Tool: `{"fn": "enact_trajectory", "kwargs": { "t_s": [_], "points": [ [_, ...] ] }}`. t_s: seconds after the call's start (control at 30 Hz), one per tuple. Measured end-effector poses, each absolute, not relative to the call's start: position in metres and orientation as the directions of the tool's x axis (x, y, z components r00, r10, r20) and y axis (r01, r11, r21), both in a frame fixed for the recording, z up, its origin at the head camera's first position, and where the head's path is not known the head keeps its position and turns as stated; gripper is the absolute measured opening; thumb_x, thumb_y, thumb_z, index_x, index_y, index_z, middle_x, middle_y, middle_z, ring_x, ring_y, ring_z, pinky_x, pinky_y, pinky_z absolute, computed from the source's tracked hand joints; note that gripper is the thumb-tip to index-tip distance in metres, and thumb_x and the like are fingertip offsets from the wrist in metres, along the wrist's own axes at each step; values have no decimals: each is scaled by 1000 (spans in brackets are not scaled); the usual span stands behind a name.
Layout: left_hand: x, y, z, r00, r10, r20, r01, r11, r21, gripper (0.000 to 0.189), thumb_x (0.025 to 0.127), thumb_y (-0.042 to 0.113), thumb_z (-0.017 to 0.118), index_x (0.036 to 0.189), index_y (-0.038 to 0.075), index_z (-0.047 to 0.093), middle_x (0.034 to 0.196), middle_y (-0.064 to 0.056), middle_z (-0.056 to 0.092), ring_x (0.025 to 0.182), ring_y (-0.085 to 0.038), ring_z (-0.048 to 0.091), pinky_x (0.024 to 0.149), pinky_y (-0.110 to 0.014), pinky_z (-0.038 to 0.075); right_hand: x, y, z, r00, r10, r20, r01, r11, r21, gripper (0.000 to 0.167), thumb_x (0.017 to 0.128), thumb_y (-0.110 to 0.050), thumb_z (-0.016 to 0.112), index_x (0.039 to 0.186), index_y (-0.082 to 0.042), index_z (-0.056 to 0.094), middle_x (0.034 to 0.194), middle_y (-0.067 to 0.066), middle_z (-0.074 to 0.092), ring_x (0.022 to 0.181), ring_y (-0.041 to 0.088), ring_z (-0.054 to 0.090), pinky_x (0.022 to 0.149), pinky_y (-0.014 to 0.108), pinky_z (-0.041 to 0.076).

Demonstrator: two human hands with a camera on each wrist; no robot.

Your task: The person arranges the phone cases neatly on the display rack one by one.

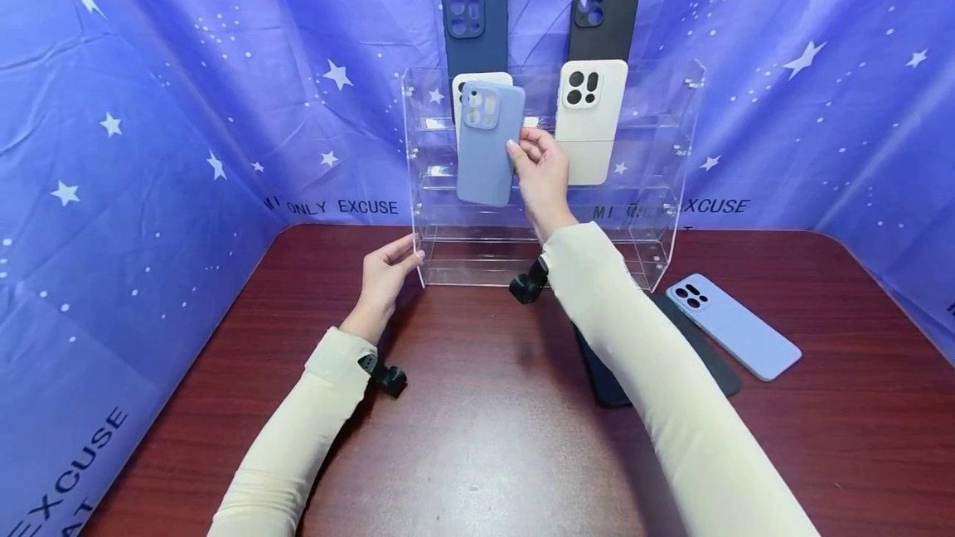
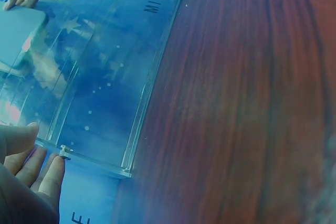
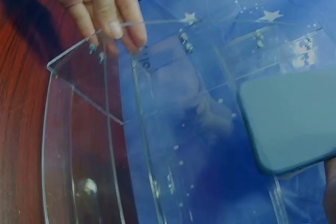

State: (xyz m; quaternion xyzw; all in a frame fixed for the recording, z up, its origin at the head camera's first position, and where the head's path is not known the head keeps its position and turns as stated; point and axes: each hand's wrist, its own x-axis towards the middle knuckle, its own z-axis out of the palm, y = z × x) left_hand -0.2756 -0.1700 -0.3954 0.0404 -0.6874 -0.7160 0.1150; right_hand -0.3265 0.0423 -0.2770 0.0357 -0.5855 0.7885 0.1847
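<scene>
My right hand [image 1: 542,176] pinches a light blue phone case [image 1: 487,160] by its right edge, thumb in front. The case stands upright before the tiers of a clear acrylic display rack [image 1: 548,278], overlapping a white phone case [image 1: 483,79] behind it. In the right wrist view the lower end of the light blue case [image 3: 294,124] shows close over the rack's steps. At the rack's left side panel [image 1: 416,189], my left hand [image 1: 384,278] grips the lower edge between thumb and fingers. The left wrist view shows those fingers [image 2: 50,179] at the panel edge.
On the rack stand a dark blue case [image 1: 492,40], a black case [image 1: 612,31] and another white case [image 1: 597,131]. Right of it on the table [image 1: 462,437] lie a second light blue case [image 1: 739,330] and dark cases [image 1: 701,346], partly hidden by my right sleeve. A starry blue curtain hangs behind.
</scene>
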Motion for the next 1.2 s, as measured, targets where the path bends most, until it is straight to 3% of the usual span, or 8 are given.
{"fn": "enact_trajectory", "kwargs": {
  "t_s": [0.13, 0.27, 0.47, 0.67, 0.83, 1.07, 1.2],
  "points": [
    [-275, -170, -396, -968, -229, 98, 106, -26, 994, 37, 81, -9, 65, 118, -7, 61, 117, -24, 61, 86, 0, 62, 78, -13, 51, -325, 39, -282, -935, 273, 225, -273, -153, -950, 24, 86, -4, 67, 108, 5, 64, 91, 9, 71, 69, 4, 58, 63, 18, 50],
    [-274, -170, -395, -968, -230, 98, 107, -29, 994, 37, 81, -9, 65, 119, -7, 61, 118, -23, 61, 88, -1, 62, 77, -14, 52, -322, 36, -286, -934, 319, 161, -200, -92, -975, 26, 82, -13, 74, 102, 1, 71, 91, 11, 72, 64, 4, 57, 63, 20, 52],
    [-273, -170, -395, -968, -226, 107, 116, -29, 993, 37, 82, -9, 65, 118, -7, 61, 118, -24, 61, 100, -16, 63, 77, -14, 52, -318, 40, -289, -942, 322, 98, -104, 0, -995, 25, 79, -20, 78, 97, -3, 74, 88, 8, 73, 65, 6, 61, 67, 23, 55],
    [-273, -169, -394, -968, -222, 113, 121, -20, 992, 37, 82, -9, 64, 119, -8, 60, 118, -25, 60, 102, -19, 62, 77, -14, 52, -320, 50, -286, -963, 262, 62, -20, 162, -987, 26, 79, -24, 77, 96, -4, 75, 95, 11, 72, 73, 12, 67, 72, 25, 56],
    [-274, -167, -395, -971, -212, 111, 122, -41, 992, 37, 82, -10, 64, 119, -9, 59, 119, -26, 59, 110, -31, 58, 77, -15, 53, -322, 56, -281, -983, 181, 31, 16, 250, -968, 27, 80, -21, 77, 97, -1, 74, 100, 15, 71, 81, 20, 70, 74, 27, 57],
    [-275, -167, -395, -971, -212, 106, 115, -33, 993, 37, 82, -10, 64, 119, -9, 59, 119, -25, 59, 107, -24, 60, 78, -16, 53, -320, 66, -276, -996, 67, 55, -22, 415, -910, 29, 82, -21, 75, 100, 2, 72, 97, 19, 70, 89, 28, 69, 71, 26, 56],
    [-275, -168, -395, -971, -215, 102, 112, -38, 993, 38, 82, -10, 64, 120, -9, 59, 119, -24, 59, 111, -29, 58, 78, -17, 53, -321, 71, -275, -998, 39, 53, -26, 508, -861, 31, 83, -24, 74, 100, 1, 72, 94, 18, 70, 90, 30, 68, 66, 22, 48]
  ]
}}
